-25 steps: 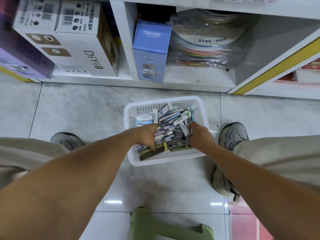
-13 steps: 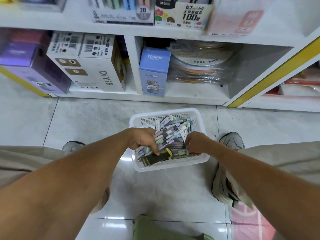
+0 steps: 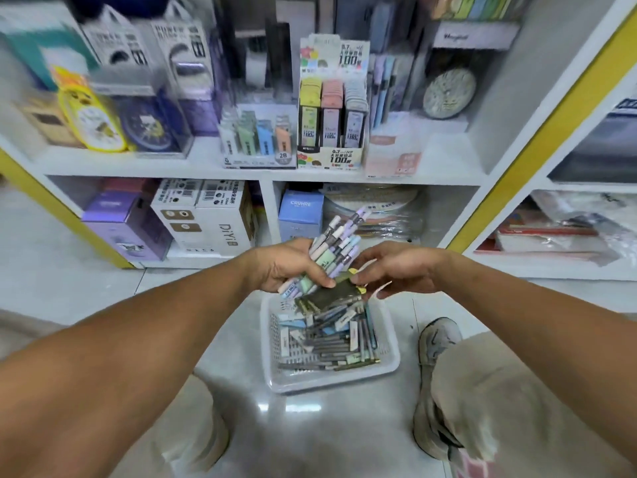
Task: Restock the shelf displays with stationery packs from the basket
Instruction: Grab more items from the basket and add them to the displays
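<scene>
The left hand (image 3: 289, 267) clenches a bundle of pastel pen packs (image 3: 336, 246); the right hand (image 3: 396, 267) pinches its olive card. Transfer step: next, likely sorting them into displays above the hands.

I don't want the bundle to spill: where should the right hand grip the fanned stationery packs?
Judging by the fan, grip the stationery packs low, just above the left hand, coming from the right side. There they bunch tightly; their upper ends splay apart, so a higher grip would likely loosen them. The right hand is already close.
</scene>
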Available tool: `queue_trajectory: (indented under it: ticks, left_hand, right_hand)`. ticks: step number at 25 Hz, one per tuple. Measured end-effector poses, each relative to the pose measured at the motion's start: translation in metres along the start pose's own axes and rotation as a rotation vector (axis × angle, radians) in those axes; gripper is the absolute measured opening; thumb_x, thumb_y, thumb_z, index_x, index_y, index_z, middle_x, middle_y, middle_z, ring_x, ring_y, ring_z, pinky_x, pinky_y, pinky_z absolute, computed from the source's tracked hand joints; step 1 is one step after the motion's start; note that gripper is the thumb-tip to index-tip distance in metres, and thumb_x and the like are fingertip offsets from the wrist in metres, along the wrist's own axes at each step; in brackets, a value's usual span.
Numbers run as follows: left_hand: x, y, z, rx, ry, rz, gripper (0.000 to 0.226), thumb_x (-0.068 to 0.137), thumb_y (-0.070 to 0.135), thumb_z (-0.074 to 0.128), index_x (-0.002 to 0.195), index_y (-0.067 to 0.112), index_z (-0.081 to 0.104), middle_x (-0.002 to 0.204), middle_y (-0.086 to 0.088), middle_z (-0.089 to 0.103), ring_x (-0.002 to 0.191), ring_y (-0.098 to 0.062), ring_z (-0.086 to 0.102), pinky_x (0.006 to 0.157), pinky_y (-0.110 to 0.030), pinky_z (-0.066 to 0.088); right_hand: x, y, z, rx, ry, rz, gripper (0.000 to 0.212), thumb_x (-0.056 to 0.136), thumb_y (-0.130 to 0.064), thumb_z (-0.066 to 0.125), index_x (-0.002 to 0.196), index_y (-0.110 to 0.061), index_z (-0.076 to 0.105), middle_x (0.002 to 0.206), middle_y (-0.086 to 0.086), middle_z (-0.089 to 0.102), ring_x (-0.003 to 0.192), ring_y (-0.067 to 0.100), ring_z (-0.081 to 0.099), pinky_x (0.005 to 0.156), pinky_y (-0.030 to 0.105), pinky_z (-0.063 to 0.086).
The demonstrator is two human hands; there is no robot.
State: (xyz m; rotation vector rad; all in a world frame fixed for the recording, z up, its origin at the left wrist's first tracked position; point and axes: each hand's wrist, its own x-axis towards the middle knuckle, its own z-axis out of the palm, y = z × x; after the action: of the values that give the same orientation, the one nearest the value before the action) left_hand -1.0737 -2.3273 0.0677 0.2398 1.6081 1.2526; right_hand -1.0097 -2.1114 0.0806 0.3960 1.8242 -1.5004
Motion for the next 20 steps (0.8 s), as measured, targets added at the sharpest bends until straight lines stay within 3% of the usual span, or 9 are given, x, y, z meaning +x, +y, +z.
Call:
queue_trajectory:
  ticks: [4,8,12,15,20]
  left_hand:
    - [-0.025,0.057,0.008,-0.042,0.108,0.135,0.047,0.075,-0.016,0.071,0.12,-0.003,0.062,0.116,-0.029,0.067,0.103,-0.043,0.067,0.094,-0.061,0.05]
    - [-0.043,0.104,0.004,-0.192,0.126,0.233,0.031,0.072,-0.006,0.075,0.102,0.003,0.072,0.1,-0.023,0.073,0.081,-0.032,0.073,0.063,-0.04,0.061]
    - [-0.052,0.138,-0.003,-0.366,0.146,0.291,0.021,0.071,0.0,0.077,0.091,0.0,0.076,0.095,-0.023,0.074,0.076,-0.028,0.075,0.064,-0.038,0.062]
    - [-0.053,0.154,-0.012,-0.468,0.136,0.329,0.029,0.074,0.003,0.074,0.101,-0.005,0.07,0.098,-0.024,0.071,0.079,-0.028,0.074,0.066,-0.036,0.062]
    - [-0.051,0.164,-0.027,-0.575,0.131,0.378,0.019,0.077,-0.001,0.068,0.095,-0.003,0.071,0.092,-0.02,0.074,0.075,-0.025,0.074,0.061,-0.033,0.061]
  right_hand:
    - [-0.037,-0.038,-0.007,0.242,0.117,-0.191,0.025,0.085,-0.001,0.073,0.107,-0.005,0.063,0.093,0.014,0.072,0.074,0.024,0.072,0.059,0.022,0.059]
    - [-0.069,-0.08,-0.022,0.382,0.206,-0.346,0.02,0.085,0.01,0.066,0.1,-0.001,0.061,0.084,0.014,0.071,0.074,0.025,0.073,0.059,0.025,0.061]
    - [-0.079,-0.121,-0.033,0.465,0.27,-0.473,0.015,0.084,0.016,0.063,0.089,0.002,0.061,0.08,0.016,0.071,0.073,0.026,0.074,0.061,0.024,0.061]
    - [-0.078,-0.142,-0.043,0.498,0.318,-0.516,0.011,0.086,0.014,0.062,0.092,0.005,0.059,0.074,0.016,0.072,0.075,0.03,0.075,0.059,0.025,0.061]
    - [-0.067,-0.166,-0.055,0.525,0.345,-0.559,0.001,0.09,0.01,0.059,0.09,0.01,0.06,0.081,0.021,0.074,0.075,0.033,0.075,0.055,0.022,0.059]
